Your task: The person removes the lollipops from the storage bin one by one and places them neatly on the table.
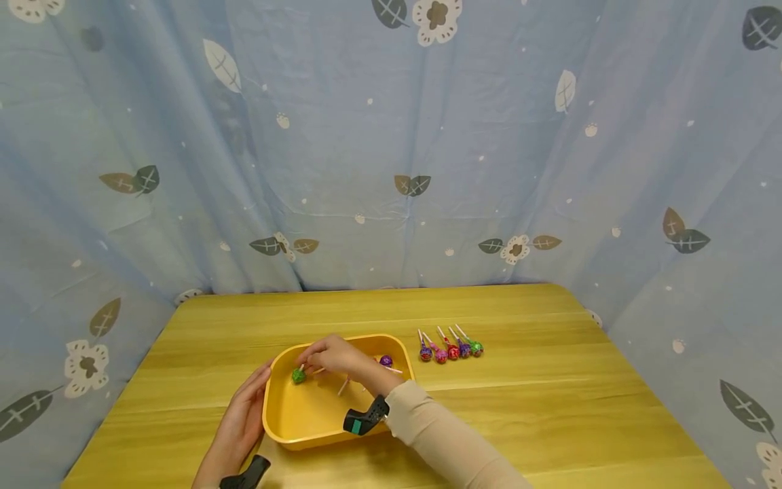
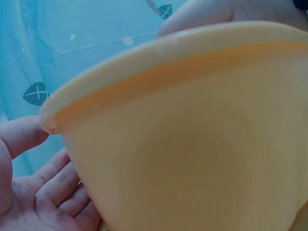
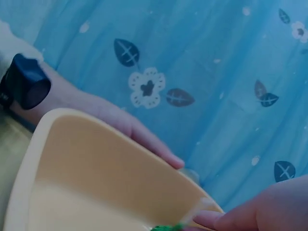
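Observation:
A yellow plastic basin (image 1: 311,422) stands on the table with a few lollipops inside. My right hand (image 1: 336,354) reaches into it and pinches the white stick of a green lollipop (image 1: 298,375) near the left wall; the green wrapper (image 3: 166,227) shows at the bottom of the right wrist view. Against the basin's left side rests my left hand (image 1: 243,414), its thumb touching the rim and its fingers (image 2: 60,187) stretched along the outer wall. A purple lollipop (image 1: 386,360) lies at the basin's far right, and my right forearm partly hides the others.
To the right of the basin, several lollipops (image 1: 453,352) lie in a row on the wooden table (image 1: 550,407), sticks pointing away. A blue patterned curtain (image 1: 391,149) hangs behind the table and along both sides.

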Action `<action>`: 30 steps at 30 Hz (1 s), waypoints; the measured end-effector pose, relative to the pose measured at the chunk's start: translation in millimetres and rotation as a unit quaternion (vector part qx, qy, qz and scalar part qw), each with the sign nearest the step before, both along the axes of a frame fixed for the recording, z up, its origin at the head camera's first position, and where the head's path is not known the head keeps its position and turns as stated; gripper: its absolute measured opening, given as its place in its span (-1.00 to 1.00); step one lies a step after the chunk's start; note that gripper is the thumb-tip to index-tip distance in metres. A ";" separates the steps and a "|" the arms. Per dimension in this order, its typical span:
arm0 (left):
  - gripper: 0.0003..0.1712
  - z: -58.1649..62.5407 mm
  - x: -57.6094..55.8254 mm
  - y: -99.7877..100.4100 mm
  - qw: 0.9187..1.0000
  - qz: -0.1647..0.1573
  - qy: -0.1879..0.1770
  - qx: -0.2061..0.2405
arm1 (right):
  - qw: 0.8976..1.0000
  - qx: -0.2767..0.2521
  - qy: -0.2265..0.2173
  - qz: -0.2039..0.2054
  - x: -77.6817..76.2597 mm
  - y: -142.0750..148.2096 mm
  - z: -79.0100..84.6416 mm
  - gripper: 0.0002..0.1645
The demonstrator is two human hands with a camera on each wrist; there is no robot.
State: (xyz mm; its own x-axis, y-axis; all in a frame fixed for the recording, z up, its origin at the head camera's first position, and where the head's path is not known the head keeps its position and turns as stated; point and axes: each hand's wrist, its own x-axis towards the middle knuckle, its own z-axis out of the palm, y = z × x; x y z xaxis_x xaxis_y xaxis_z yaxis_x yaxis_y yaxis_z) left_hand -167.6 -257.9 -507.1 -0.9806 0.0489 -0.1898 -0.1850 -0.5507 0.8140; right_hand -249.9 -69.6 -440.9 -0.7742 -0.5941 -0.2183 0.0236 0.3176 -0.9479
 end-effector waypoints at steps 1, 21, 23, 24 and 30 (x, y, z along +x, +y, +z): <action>-0.74 0.1 -0.3 0.2 1.000 0.000 -0.001 0.000 | 1.000 0.005 0.001 0.006 0.6 -0.4 -0.6 -0.74; -0.75 3.4 2.6 -0.1 1.000 0.000 0.014 0.008 | 0.992 0.110 0.049 0.035 0.9 -22.0 -5.2 -0.90; -0.73 3.0 3.4 -0.9 1.000 -0.006 0.024 0.012 | 0.992 0.109 0.048 0.039 3.3 -25.7 -4.6 -0.91; -0.74 2.9 3.6 -1.2 1.000 -0.007 0.025 0.014 | 0.992 0.110 0.048 0.041 4.6 -27.3 -4.3 -0.91; -0.76 1.8 2.8 -1.8 0.999 -0.010 0.033 0.017 | 0.986 0.145 0.075 0.042 11.8 -36.8 -4.7 -0.94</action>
State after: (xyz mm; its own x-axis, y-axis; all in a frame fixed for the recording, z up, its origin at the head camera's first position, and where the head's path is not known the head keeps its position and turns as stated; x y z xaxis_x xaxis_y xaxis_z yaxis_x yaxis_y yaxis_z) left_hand -164.9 -259.8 -505.3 -0.9897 0.0732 -0.1231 -0.1427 -0.5756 0.8052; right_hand -238.1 -106.4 -445.6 -0.7611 -0.5874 -0.2751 -0.1480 0.5701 -0.8081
